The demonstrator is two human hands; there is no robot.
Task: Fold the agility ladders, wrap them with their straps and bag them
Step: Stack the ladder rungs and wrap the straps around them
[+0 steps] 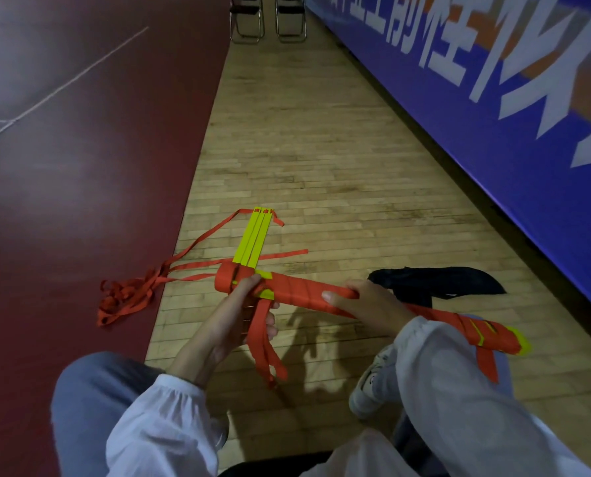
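Closely: curled round a loose orange strap (265, 325) with the left fingers (249, 282), pinning it against one end of the wrapped bundle (304, 290); clamped round the middle of the same bundle with the right fingers (357, 287), with the thumb along the top. Further out, carrying the bundle with left hand (232, 315) and right hand (370, 304) raised off the wooden floor (321, 166), just on the near side of the black bag (438, 280) and partly overlapping it in view. Well left of the bag, a flat stack of yellow rungs (252, 239) on the floor, and further left again a tangled heap of straps (125, 297). Likely to go wrong: easing the left pinch before tucking the tail, so letting the turns slacken and spring off; or dragging in the strands trailing toward the heap, so snagging the wrap. Probably awkward to bag, too, with tails dangling below the pinch. Lying roughly level, long axis slanting across the view: pinched end well left of the bag, yellow-tipped end past the bag on its near right.
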